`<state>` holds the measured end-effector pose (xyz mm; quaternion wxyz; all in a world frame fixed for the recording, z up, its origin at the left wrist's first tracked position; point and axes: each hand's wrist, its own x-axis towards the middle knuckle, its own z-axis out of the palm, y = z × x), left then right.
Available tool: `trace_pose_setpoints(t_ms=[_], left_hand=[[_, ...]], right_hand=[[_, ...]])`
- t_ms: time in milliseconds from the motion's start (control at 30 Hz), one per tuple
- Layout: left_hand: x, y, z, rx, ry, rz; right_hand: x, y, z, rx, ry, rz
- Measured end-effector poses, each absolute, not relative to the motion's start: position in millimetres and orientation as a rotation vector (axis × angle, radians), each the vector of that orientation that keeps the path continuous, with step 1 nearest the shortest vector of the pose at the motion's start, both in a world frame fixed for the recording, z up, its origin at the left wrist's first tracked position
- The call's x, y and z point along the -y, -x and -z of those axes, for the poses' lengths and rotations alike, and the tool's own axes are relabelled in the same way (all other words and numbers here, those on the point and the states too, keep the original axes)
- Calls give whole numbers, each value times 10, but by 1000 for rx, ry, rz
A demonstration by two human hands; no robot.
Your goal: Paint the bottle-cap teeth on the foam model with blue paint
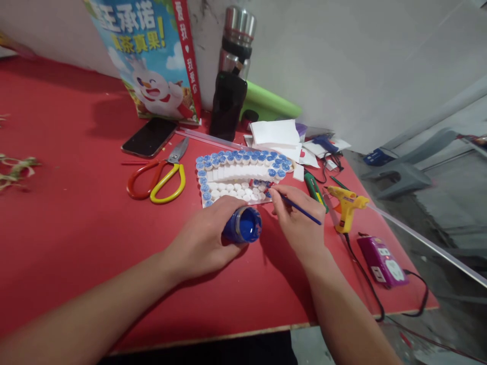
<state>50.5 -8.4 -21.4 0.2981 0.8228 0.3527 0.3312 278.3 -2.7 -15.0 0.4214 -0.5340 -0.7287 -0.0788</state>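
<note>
On the red table [76, 238], head view: the left hand [207, 235] is wrapped round a jar [243, 225] of blue paint, mouth tipped toward the wearer. The right hand [302, 228] pinches a thin brush [300, 209] low on its dark blue handle. The craft piece [241, 173] lies flat just beyond both hands; the brush tip is at its right part. Whether the bristles touch is too small to tell.

Notes on handling (judgement): the low grip should give fine control. A lightly loaded tip, wiped on the jar's lip, would help keep blue off neighbouring white parts. The jar's tilt calls for care, as the paint sits close to the craft piece. Steadying the right hand's edge on the table would suit such small faces.

Materials: blue rounds [236, 155] run along the top and left side, their colour streaky, sides pale. White rounds [236, 191] below are packed close, oval from this angle. Between them, a curved band of white strips [222, 175], flat and matte, perhaps paper or foam. Jar: clear-walled, smeared, with glossy paint. Nearby: scissors [163, 178] with smooth red and yellow loops; a yellow glue gun [348, 203], seemingly hard plastic.
</note>
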Motion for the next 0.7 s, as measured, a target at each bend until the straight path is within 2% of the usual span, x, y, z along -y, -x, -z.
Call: trace_pose_setpoints(t_ms=[700], left_hand=[[85, -504, 209, -936, -2177, -865]], right_hand=[[96, -2759, 94, 1745, 1383, 25]])
